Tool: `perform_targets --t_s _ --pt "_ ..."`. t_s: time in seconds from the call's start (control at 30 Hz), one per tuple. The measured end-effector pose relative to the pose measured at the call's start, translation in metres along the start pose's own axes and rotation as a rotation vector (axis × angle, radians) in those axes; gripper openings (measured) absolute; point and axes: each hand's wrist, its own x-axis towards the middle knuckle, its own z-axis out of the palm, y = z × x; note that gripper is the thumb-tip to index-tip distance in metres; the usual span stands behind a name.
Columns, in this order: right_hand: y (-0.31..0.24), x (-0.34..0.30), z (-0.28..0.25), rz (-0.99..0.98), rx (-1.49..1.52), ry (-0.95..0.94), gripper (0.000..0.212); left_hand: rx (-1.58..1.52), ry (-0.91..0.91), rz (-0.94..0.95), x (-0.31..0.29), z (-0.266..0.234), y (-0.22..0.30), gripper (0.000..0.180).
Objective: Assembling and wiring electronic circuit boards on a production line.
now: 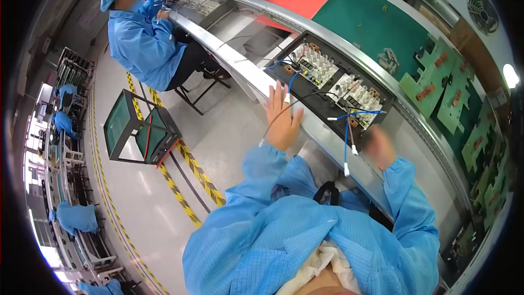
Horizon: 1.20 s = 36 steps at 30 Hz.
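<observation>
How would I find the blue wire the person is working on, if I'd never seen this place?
Follow the long curved conveyor bench to the black tray in front of the blue-sleeved person. Between the left hand and the blurred right hand, a blue wire hangs from the tray's white component block. It alone drops straight down, ending in white tips.

Open air lay between the left hand (283,122) and the blurred right hand (379,147), crossed only by hanging blue wires (346,142) with white ends. Ahead, the black tray (289,54) held 2 white connector blocks (313,64), blocking low passage. A black wire (278,117) draped across the left hand's path
</observation>
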Motion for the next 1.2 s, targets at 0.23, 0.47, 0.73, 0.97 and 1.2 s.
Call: perform_targets --t_s 0.23,0.47,0.73,0.97,1.2 --pt "0.000 -0.058 -0.009 0.047 0.012 0.074 0.034 -0.191 -0.015 0.180 -0.105 -0.044 -0.093 0.045" --pt "0.014 -0.098 0.003 0.089 0.034 0.160 0.031 -0.145 0.372 0.284 0.022 -0.203 -0.083 0.046" --pt "0.021 -0.116 0.035 0.112 -0.245 0.253 0.026 -0.044 -0.272 0.376 0.130 -0.221 -0.075 0.034" --pt "0.021 -0.104 0.064 -0.004 -0.420 0.197 0.029 -0.253 -0.883 0.343 0.084 -0.248 -0.100 0.021" --pt "0.009 -0.083 0.010 -0.025 -0.448 0.051 0.036 -0.331 -1.017 0.215 0.102 -0.243 -0.076 0.037"
